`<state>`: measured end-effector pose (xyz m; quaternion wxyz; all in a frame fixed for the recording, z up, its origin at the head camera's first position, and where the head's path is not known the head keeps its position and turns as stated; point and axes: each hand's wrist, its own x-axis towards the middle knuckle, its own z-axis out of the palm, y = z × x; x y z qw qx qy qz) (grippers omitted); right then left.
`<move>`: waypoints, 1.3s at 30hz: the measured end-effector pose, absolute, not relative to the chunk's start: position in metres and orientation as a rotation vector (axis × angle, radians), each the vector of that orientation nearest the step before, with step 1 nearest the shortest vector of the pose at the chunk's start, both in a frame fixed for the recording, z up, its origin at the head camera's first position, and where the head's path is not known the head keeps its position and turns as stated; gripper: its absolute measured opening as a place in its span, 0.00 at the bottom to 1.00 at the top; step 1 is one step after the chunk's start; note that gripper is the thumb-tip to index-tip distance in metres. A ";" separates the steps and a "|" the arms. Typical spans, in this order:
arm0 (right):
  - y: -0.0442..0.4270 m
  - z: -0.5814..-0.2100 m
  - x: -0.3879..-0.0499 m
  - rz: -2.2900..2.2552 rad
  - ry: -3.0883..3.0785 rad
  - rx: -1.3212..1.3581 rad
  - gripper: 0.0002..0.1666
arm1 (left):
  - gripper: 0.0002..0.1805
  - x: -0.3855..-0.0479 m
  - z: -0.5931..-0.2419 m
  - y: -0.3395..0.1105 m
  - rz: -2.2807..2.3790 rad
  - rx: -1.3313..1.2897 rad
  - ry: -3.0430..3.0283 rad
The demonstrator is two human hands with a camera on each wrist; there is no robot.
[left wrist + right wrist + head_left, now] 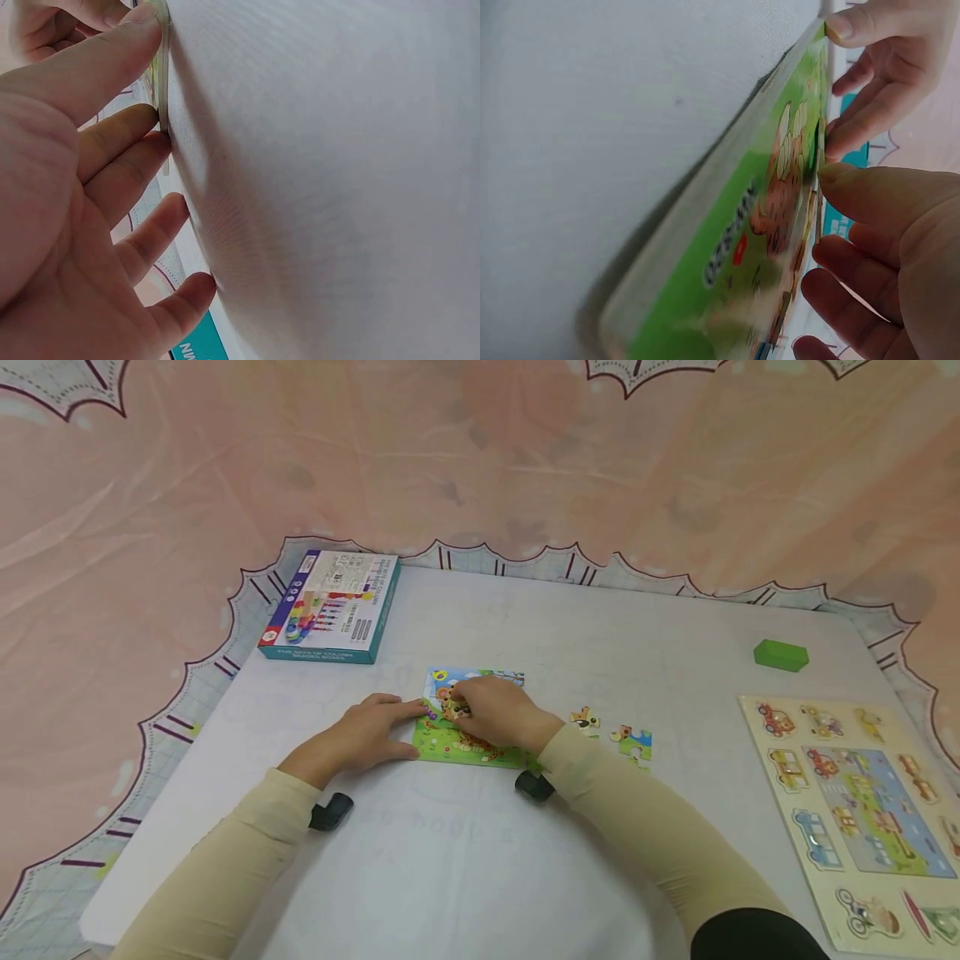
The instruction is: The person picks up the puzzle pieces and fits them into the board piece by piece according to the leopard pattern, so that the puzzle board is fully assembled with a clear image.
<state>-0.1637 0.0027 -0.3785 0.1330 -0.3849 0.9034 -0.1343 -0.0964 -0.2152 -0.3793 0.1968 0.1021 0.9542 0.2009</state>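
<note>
A small puzzle board (450, 749) with a green and blue animal picture lies on the white table. My left hand (365, 732) rests at its left edge, thumb and fingertips touching the side, fingers spread in the left wrist view. Over the board's upper middle, my right hand (501, 712) pinches a puzzle piece (820, 214) between thumb and fingers, low against the picture. That hand hides part of the board. Loose pieces lie right of the board: one with a face (584, 719), another in blue and green (634, 742).
A boxed set (330, 607) lies at the back left of the table. Toward the right are a green block (781, 655) and a large wooden puzzle board with vehicle shapes (787, 810). A patterned cloth (480, 460) hangs behind the table.
</note>
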 end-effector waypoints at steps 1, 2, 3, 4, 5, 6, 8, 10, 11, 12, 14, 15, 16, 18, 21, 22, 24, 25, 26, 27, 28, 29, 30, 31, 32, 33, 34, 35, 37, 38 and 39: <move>0.002 -0.379 -0.164 -0.386 2.623 -1.110 0.22 | 0.37 -0.096 -0.379 -0.215 0.565 0.284 2.671; 0.002 -0.379 -0.164 -0.382 2.625 -1.106 0.22 | 0.37 -0.096 -0.379 -0.215 0.565 0.288 2.672; 0.001 -0.380 -0.164 -0.378 2.628 -1.104 0.22 | 0.37 -0.097 -0.379 -0.215 0.567 0.286 2.671; 0.001 -0.380 -0.164 -0.377 2.630 -1.104 0.22 | 0.37 -0.096 -0.379 -0.215 0.566 0.288 2.672; 0.001 -0.381 -0.164 -0.375 2.632 -1.103 0.22 | 0.37 -0.096 -0.379 -0.215 0.566 0.290 2.673; 0.001 -0.381 -0.165 -0.374 2.634 -1.106 0.21 | 0.37 -0.096 -0.380 -0.215 0.564 0.294 2.675; 0.000 -0.382 -0.165 -0.373 2.636 -1.111 0.21 | 0.36 -0.096 -0.380 -0.215 0.561 0.299 2.677; 0.000 -0.382 -0.165 -0.373 2.636 -1.113 0.21 | 0.36 -0.096 -0.380 -0.215 0.559 0.300 2.679; 0.000 -0.382 -0.165 -0.373 2.634 -1.112 0.21 | 0.36 -0.096 -0.380 -0.215 0.557 0.300 2.680; -0.001 -0.382 -0.165 -0.373 2.632 -1.113 0.21 | 0.36 -0.096 -0.380 -0.215 0.557 0.300 2.679; -0.001 -0.382 -0.165 -0.375 2.627 -1.115 0.21 | 0.36 -0.096 -0.379 -0.215 0.559 0.297 2.677; -0.002 -0.383 -0.165 -0.375 2.625 -1.117 0.22 | 0.36 -0.097 -0.379 -0.215 0.561 0.295 2.676; -0.002 -0.383 -0.165 -0.375 2.624 -1.117 0.22 | 0.36 -0.097 -0.379 -0.215 0.562 0.294 2.674; -0.003 -0.383 -0.166 -0.376 2.622 -1.118 0.21 | 0.36 -0.097 -0.379 -0.215 0.565 0.293 2.674; -0.003 -0.384 -0.166 -0.378 2.622 -1.116 0.22 | 0.36 -0.096 -0.379 -0.215 0.563 0.294 2.676; -0.004 -0.384 -0.166 -0.378 2.621 -1.114 0.22 | 0.36 -0.096 -0.379 -0.215 0.561 0.296 2.677; -0.004 -0.384 -0.166 -0.376 2.621 -1.112 0.22 | 0.36 -0.097 -0.379 -0.215 0.559 0.300 2.679; -0.004 -0.384 -0.166 -0.375 2.620 -1.110 0.22 | 0.36 -0.097 -0.379 -0.215 0.559 0.303 2.680; -0.004 -0.384 -0.166 -0.374 2.620 -1.107 0.22 | 0.36 -0.097 -0.380 -0.216 0.558 0.304 2.682; -0.004 -0.383 -0.166 -0.374 2.620 -1.105 0.23 | 0.36 -0.097 -0.380 -0.216 0.557 0.306 2.683; -0.004 -0.383 -0.166 -0.373 2.621 -1.102 0.23 | 0.36 -0.097 -0.380 -0.216 0.556 0.308 2.684; -0.004 -0.383 -0.166 -0.372 2.622 -1.101 0.23 | 0.36 -0.097 -0.381 -0.216 0.556 0.309 2.685; -0.004 -0.383 -0.165 -0.371 2.623 -1.097 0.23 | 0.36 -0.097 -0.381 -0.216 0.556 0.310 2.686; -0.004 -0.383 -0.165 -0.370 2.623 -1.095 0.23 | 0.36 -0.097 -0.381 -0.216 0.556 0.311 2.687; -0.004 -0.384 -0.165 -0.371 2.623 -1.093 0.23 | 0.36 -0.097 -0.382 -0.216 0.556 0.310 2.688; -0.004 -0.384 -0.165 -0.371 2.624 -1.089 0.23 | 0.36 -0.097 -0.382 -0.216 0.557 0.310 2.689; -0.005 -0.384 -0.165 -0.368 2.626 -1.085 0.23 | 0.36 -0.097 -0.382 -0.216 0.559 0.309 2.689; -0.005 -0.384 -0.165 -0.365 2.628 -1.078 0.23 | 0.36 -0.097 -0.382 -0.216 0.561 0.309 2.688; -0.005 -0.385 -0.165 -0.362 2.628 -1.067 0.24 | 0.36 -0.097 -0.381 -0.216 0.562 0.308 2.688; -0.005 -0.385 -0.165 -0.361 2.630 -1.061 0.24 | 0.36 -0.097 -0.381 -0.216 0.563 0.309 2.688; -0.005 -0.385 -0.165 -0.360 2.631 -1.056 0.24 | 0.36 -0.097 -0.381 -0.216 0.564 0.307 2.687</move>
